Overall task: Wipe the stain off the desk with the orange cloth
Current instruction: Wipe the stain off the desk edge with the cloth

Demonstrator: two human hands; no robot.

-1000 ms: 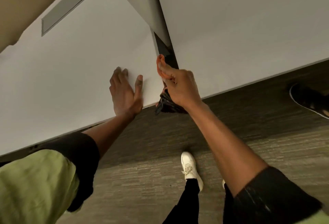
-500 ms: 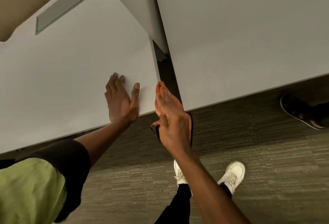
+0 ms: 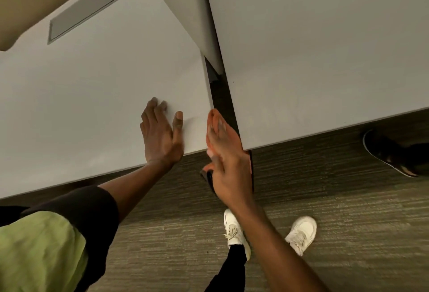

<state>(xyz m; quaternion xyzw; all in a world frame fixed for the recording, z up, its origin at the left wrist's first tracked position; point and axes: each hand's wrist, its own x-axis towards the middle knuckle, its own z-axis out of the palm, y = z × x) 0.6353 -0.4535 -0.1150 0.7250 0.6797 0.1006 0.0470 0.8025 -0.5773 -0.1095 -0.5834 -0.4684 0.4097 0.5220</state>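
Observation:
My left hand [image 3: 160,133] lies flat, fingers spread, on the near right corner of the white desk [image 3: 92,96]. My right hand [image 3: 224,152] is stretched flat in the narrow gap between this desk and the neighbouring white desk [image 3: 313,59]. It presses the orange cloth [image 3: 232,132] against the desks' edge. The cloth shows orange around my fingers and has a dark rim below my palm. No stain is visible on the desk top.
A grey cable flap [image 3: 90,6] is set into the left desk's far part. A grey divider panel [image 3: 192,8] stands between the desks. Below are carpet, my white shoes [image 3: 234,229], and another person's dark shoe [image 3: 392,152] at the right.
My right hand has drawn the cloth back along the gap toward the desk's near corner and flattened out from a curled grip. My left hand stays planted on the desk.

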